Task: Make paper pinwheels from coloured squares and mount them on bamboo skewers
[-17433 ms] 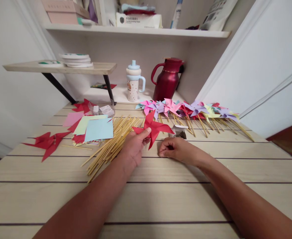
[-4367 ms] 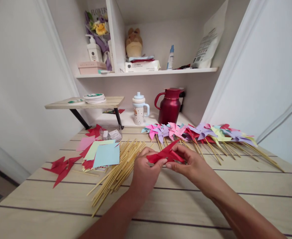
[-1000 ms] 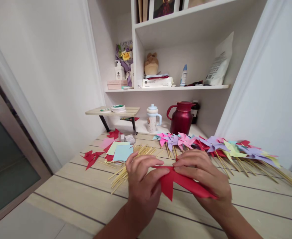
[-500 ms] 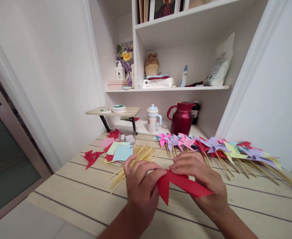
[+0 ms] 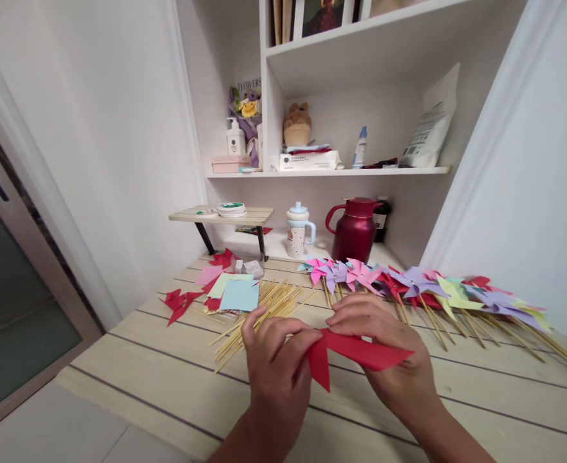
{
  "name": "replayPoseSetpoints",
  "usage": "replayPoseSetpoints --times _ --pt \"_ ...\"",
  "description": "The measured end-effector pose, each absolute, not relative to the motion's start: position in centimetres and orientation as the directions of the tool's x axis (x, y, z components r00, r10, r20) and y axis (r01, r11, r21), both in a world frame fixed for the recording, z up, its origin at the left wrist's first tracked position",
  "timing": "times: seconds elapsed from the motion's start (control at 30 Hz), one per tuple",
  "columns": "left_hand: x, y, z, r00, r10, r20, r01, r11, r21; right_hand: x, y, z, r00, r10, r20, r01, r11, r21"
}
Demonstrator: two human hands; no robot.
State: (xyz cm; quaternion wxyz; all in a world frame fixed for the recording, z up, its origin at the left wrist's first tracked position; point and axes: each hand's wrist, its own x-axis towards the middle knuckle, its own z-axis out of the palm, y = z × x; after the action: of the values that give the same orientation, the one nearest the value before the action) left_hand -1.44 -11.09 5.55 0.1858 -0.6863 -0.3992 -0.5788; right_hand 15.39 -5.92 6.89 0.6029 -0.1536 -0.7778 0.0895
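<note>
Lower centre of frame: left hand (image 5: 276, 360) and right hand (image 5: 389, 366) are both pinching the red paper pinwheel (image 5: 355, 352) at its centre, fingertips closed on the folds, above the wooden table (image 5: 133, 360). The pinwheel's long blade is running rightward across the right hand; a short blade is hanging down. Matte, creased red paper. Farther back, bamboo sticks (image 5: 259, 312) are lying left of centre; finished pinwheels (image 5: 408, 286) are lined along the right.

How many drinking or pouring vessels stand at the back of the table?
2. A spotted cup with a blue lid stands left of a dark red jug. A dark thing behind the jug may be another; I cannot tell.
</note>
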Motion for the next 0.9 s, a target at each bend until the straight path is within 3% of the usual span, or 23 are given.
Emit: replayPoseSetpoints --times 0.17,0.33,0.43,0.5,0.57,0.73,0.9 --pt "-1.1 -11.0 5.4 0.001 0.355 0.935 0.768 -0.599 0.227 15.5 -5.9 6.9 -0.239 0.362 0.901 0.146 0.931 -0.335" --pt "-3.2 -10.8 5.3 0.013 0.494 0.869 0.737 -0.592 0.325 16.3 -5.6 7.3 -0.236 0.400 0.885 0.115 0.916 -0.383" --pt "-7.4 -10.2 5.3 -0.180 0.643 0.744 0.685 -0.461 0.564 17.1 -5.2 7.4 -0.147 0.456 0.878 0.103 0.889 -0.445" --pt "-10.8 -9.5 5.0 -0.354 0.752 0.556 0.571 -0.297 0.765 17.5 -4.9 7.4 -0.075 0.508 0.858 0.106 0.860 -0.499" --pt "-13.7 -8.8 4.2 -0.433 0.798 0.419 0.492 -0.180 0.852 17.6 -4.5 7.3 -0.020 0.528 0.849 0.083 0.847 -0.525" --pt "-16.7 -7.4 1.4 -0.426 0.820 0.383 0.580 -0.077 0.811 17.2 -3.9 6.7 -0.043 0.506 0.862 0.081 0.861 -0.502" --pt "-15.7 -6.8 1.0 -0.300 0.843 0.446 0.763 -0.068 0.642 17.0 -3.7 6.3 -0.083 0.525 0.847 0.076 0.851 -0.520"
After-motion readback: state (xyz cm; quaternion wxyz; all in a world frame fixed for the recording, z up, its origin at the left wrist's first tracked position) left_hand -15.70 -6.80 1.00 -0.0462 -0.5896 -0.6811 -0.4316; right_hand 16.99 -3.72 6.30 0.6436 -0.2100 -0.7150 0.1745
